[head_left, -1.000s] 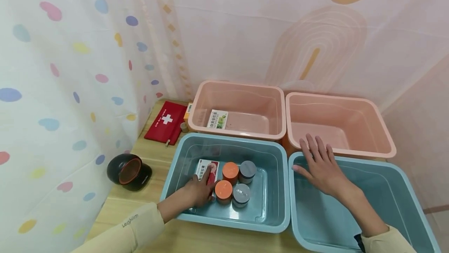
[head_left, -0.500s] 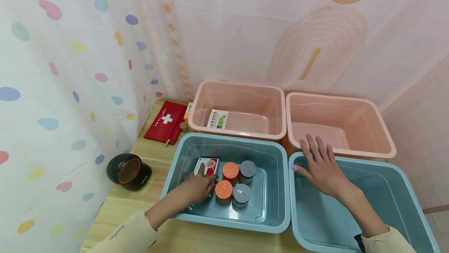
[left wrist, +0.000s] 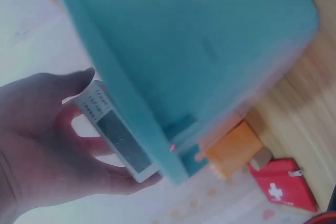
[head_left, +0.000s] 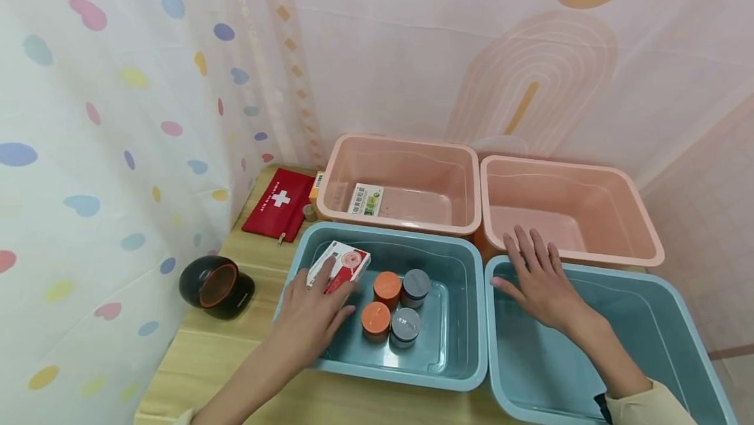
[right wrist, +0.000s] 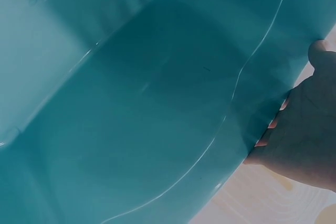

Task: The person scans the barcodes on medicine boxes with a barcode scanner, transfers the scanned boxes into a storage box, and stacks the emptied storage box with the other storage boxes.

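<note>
My left hand (head_left: 309,314) grips a white and red medicine box (head_left: 352,264) between thumb and fingers, raised over the left blue bin (head_left: 397,379). In the left wrist view the box (left wrist: 118,135) shows a printed side against the palm, beside the bin's rim. Below it in the bin stand two orange-lidded jars (head_left: 376,317) and two grey-lidded jars (head_left: 406,325). My right hand (head_left: 544,287) is spread palm down, fingers straight, over the back edge of the right blue bin (head_left: 595,270). It holds nothing.
Behind are two pink bins (head_left: 406,223), the left one with a white and green medicine box (head_left: 366,200) inside. A red first aid pouch (head_left: 279,205), an orange box (head_left: 317,184) and a black and red object (head_left: 218,289) sit on the wooden table (head_left: 200,359) at left.
My left hand has taken hold of the white and red box and lifted it up from the bin floor, drawing back toward the left. The right hand has kept its place.
</note>
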`<state>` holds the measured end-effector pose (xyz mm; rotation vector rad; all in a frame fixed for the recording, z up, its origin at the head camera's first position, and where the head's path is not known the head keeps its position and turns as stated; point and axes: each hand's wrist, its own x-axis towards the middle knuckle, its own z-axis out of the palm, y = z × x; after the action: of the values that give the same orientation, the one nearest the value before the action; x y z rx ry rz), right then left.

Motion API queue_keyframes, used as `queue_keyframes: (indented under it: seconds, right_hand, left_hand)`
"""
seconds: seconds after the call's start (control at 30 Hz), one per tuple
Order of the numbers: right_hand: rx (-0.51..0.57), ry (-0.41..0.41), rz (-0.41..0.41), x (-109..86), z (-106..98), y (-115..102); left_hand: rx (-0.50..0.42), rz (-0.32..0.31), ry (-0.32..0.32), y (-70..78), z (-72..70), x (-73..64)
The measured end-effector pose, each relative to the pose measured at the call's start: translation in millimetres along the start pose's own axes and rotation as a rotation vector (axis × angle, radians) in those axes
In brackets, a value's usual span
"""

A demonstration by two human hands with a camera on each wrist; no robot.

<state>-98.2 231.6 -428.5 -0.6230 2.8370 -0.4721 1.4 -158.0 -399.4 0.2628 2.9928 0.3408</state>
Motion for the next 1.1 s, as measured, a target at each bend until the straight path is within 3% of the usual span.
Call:
queue_keyframes:
  seconds: [0.23, 0.37, 0.47, 0.6, 0.67, 0.7, 0.93, 1.1]
  right_hand:
    - [0.007, -0.010, -0.001, 1.8, 1, -1]
    - [-0.002, -0.012, -0.002, 2.6, 2, -1]
    - [-0.003, -0.012, -0.002, 2.7, 3, -1]
    - [-0.004, -0.011, -0.005, 2.7, 4, -1]
    - [-0.006, -0.011, -0.007, 2.7, 4, 0]
    - [-0.006, -0.012, -0.006, 2.3, 4, 1]
    - [-0.001, -0.011, 0.000, -0.3, 1, 5]
    - [-0.003, -0.018, -0.001, 0.0, 1, 3]
  left_hand:
    - [-0.019, -0.063, 0.115, -9.7, -25.0, -19.5]
    - [-0.020, -0.129, 0.138, -22.9, -34.0, -31.6]
    - [-0.029, -0.169, 0.188, -37.8, -33.5, -38.6]
    - [-0.074, -0.174, 0.347, -62.0, -20.8, -46.4]
    - [-0.098, -0.187, 0.390, -72.7, -13.1, -49.5]
    - [-0.107, -0.201, 0.392, -76.9, -9.2, -50.6]
    - [-0.132, -0.351, 0.196, -89.0, 18.0, -51.1]
    - [-0.127, -0.333, 0.246, -90.6, 37.4, -53.7]
